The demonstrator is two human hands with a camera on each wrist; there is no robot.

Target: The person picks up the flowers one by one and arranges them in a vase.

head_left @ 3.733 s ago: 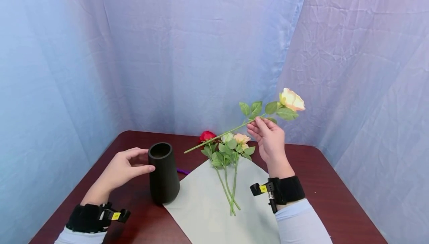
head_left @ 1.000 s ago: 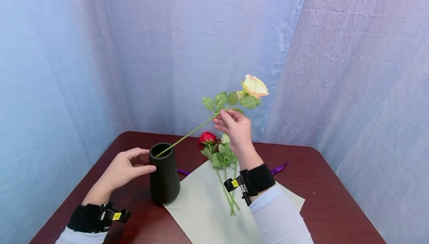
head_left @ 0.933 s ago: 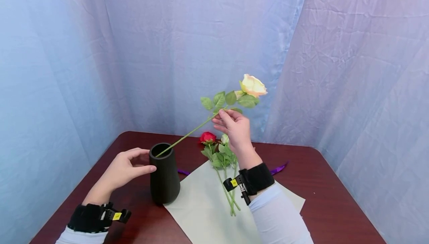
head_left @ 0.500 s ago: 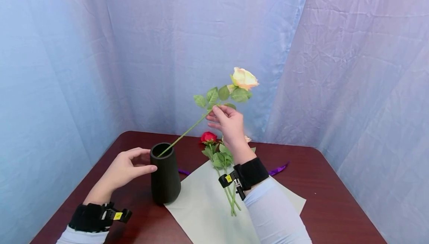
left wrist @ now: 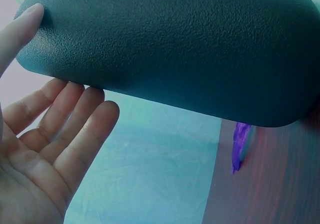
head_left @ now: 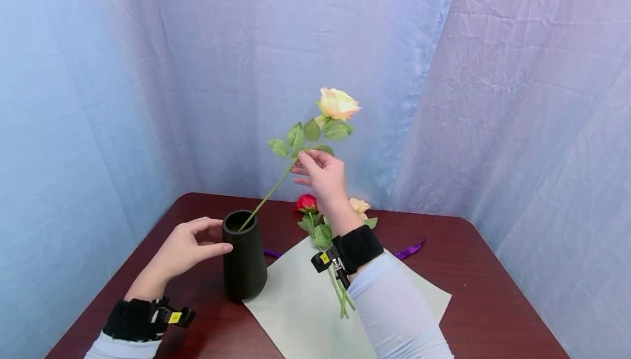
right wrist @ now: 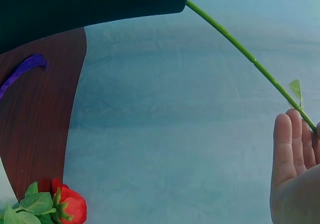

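Note:
A black vase [head_left: 244, 257] stands on the dark wooden table [head_left: 473, 271]. My left hand [head_left: 184, 246] rests beside it near the rim. Its thumb [left wrist: 27, 17] touches the vase wall [left wrist: 170, 49] and its fingers are stretched out loosely. My right hand [head_left: 319, 171] is raised above the table and pinches the green stem [head_left: 268, 194] of a cream rose [head_left: 337, 103] just under the leaves. The stem slants down and its lower end is inside the vase mouth. In the right wrist view the stem [right wrist: 240, 49] runs from the vase [right wrist: 85, 4] to my fingers [right wrist: 295, 149].
A pale green paper sheet [head_left: 300, 309] lies right of the vase, with a red rose [head_left: 307, 203], a peach rose [head_left: 359, 205] and their stems on it. A purple ribbon [head_left: 409, 249] lies behind the sheet. Blue cloth hangs round the table's far sides.
My right hand has carried the cream rose left and upward. The stem now stands steeper, with its end lower in the vase mouth. The left hand has stayed at the vase.

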